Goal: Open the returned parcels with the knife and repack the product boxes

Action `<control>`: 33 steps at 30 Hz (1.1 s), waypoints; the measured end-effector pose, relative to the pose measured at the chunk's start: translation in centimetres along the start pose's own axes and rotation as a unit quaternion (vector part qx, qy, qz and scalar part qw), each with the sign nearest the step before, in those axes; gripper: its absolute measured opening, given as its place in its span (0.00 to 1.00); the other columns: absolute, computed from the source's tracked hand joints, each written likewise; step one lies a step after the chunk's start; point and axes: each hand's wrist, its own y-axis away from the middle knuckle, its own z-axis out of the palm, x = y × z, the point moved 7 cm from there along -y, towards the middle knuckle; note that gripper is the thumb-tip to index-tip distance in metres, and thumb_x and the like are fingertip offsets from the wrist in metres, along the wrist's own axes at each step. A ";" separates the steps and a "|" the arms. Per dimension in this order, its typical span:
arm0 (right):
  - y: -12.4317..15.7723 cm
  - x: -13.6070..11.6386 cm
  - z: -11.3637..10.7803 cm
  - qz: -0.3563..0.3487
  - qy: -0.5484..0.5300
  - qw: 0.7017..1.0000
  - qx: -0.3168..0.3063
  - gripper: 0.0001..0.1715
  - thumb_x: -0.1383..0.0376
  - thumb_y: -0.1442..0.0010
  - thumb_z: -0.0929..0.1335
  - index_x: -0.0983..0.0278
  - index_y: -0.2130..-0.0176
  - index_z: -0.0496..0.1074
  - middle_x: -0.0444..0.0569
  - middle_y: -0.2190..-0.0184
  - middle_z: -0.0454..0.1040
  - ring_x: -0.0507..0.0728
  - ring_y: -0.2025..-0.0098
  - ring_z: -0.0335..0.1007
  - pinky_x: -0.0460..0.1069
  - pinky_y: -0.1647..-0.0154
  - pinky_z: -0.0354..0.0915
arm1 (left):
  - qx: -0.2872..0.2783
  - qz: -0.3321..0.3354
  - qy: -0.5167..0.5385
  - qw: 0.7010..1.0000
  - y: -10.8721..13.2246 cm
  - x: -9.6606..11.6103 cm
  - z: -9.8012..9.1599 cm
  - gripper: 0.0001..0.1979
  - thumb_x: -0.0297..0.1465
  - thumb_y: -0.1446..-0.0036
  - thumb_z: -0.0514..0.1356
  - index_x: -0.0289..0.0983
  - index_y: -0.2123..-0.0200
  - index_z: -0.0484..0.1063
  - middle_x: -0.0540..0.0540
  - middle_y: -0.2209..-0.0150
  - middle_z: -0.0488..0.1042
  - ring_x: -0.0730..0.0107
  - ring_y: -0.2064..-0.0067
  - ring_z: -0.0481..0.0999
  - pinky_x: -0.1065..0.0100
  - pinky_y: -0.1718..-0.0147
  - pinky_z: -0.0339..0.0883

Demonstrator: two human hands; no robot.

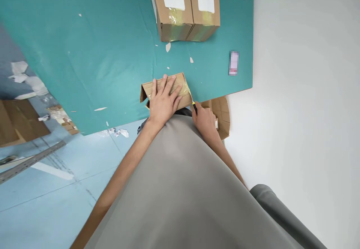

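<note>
A small cardboard box (179, 79) lies at the front edge of the green table, with clear tape across its top and its left end open. My left hand (164, 101) rests flat on the box, fingers spread. In my right hand (204, 118) is a utility knife (194, 107) with a black and yellow handle, the fingers wrapped round it. Its blade end meets the box's taped right edge; how deep the blade sits cannot be seen.
Two taped cardboard boxes (189, 31) with white labels stand side by side at the back of the green table (107, 54). A blurred pinkish item (233, 63) lies near the right edge. Below the table is an open carton (223, 116). Paper scraps (120, 132) litter the floor.
</note>
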 end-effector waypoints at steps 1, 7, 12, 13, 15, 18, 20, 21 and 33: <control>0.3 0.0 -0.2 -0.002 0.000 1.000 -0.001 0.33 0.60 0.16 0.59 0.61 0.20 0.66 0.66 0.47 0.87 0.73 0.45 0.86 0.61 0.46 0.76 | -0.004 0.002 -0.004 1.000 0.0 0.0 0.0 0.26 0.51 0.22 0.58 0.54 0.27 0.75 0.48 0.18 0.63 0.44 0.13 0.50 0.32 0.15 0.25; -0.2 -1.9 -3.4 -0.066 -0.054 0.994 0.064 0.35 0.58 0.16 0.57 0.60 0.18 0.62 0.64 0.41 0.86 0.71 0.44 0.85 0.61 0.43 0.75 | -0.013 0.003 -0.029 0.999 -0.1 0.0 0.0 0.26 0.50 0.21 0.57 0.54 0.27 0.75 0.48 0.17 0.62 0.46 0.13 0.49 0.32 0.15 0.25; -3.6 -3.2 -3.1 -0.103 -0.067 0.990 0.065 0.34 0.58 0.15 0.56 0.63 0.20 0.66 0.64 0.41 0.85 0.72 0.42 0.84 0.61 0.41 0.75 | -0.003 0.010 -0.068 0.998 0.1 -0.2 0.1 0.26 0.47 0.21 0.58 0.54 0.26 0.74 0.47 0.18 0.63 0.45 0.13 0.50 0.31 0.15 0.28; -3.9 -3.0 -2.7 -0.092 -0.059 0.992 0.055 0.33 0.59 0.15 0.56 0.64 0.21 0.66 0.64 0.43 0.86 0.72 0.43 0.85 0.61 0.42 0.75 | -0.002 0.013 -0.077 0.997 0.2 -0.2 0.2 0.26 0.46 0.21 0.58 0.54 0.25 0.73 0.47 0.18 0.63 0.46 0.13 0.50 0.31 0.15 0.29; -4.0 -2.3 -1.6 -0.064 -0.039 0.997 0.027 0.32 0.62 0.17 0.58 0.66 0.22 0.66 0.65 0.46 0.87 0.71 0.43 0.85 0.60 0.42 0.76 | -0.002 0.014 -0.099 0.995 0.3 -0.3 0.5 0.26 0.45 0.20 0.57 0.53 0.25 0.72 0.46 0.17 0.63 0.46 0.13 0.50 0.31 0.15 0.30; -2.7 -0.8 -0.3 -0.041 -0.023 0.999 -0.018 0.30 0.64 0.18 0.61 0.65 0.24 0.69 0.65 0.44 0.86 0.71 0.42 0.85 0.60 0.43 0.76 | -0.007 0.012 -0.131 0.991 0.5 -0.6 0.9 0.25 0.44 0.19 0.56 0.50 0.25 0.72 0.43 0.17 0.61 0.46 0.13 0.50 0.32 0.15 0.30; -1.4 0.2 0.2 -0.048 -0.026 0.998 -0.040 0.29 0.64 0.19 0.62 0.64 0.25 0.71 0.63 0.45 0.87 0.71 0.43 0.85 0.59 0.44 0.77 | -0.009 0.016 -0.141 0.990 0.5 -0.8 1.0 0.25 0.44 0.19 0.56 0.49 0.25 0.72 0.42 0.17 0.61 0.46 0.13 0.50 0.32 0.16 0.29; -0.8 0.6 0.2 -0.054 -0.030 0.997 -0.047 0.29 0.63 0.19 0.62 0.63 0.25 0.71 0.62 0.46 0.87 0.72 0.44 0.86 0.59 0.45 0.77 | -0.010 0.019 -0.143 0.990 0.5 -0.9 1.0 0.26 0.44 0.19 0.56 0.49 0.24 0.72 0.43 0.17 0.61 0.46 0.13 0.49 0.31 0.16 0.29; -15.1 7.2 2.3 -0.088 -0.304 0.939 0.136 0.27 0.50 0.16 0.58 0.62 0.41 0.78 0.56 0.58 0.86 0.66 0.60 0.86 0.58 0.49 0.76 | 0.104 -0.086 -0.143 0.981 4.6 -2.8 -2.2 0.47 0.58 0.29 0.67 0.43 0.17 0.61 0.35 0.13 0.46 0.33 0.12 0.33 0.29 0.17 0.25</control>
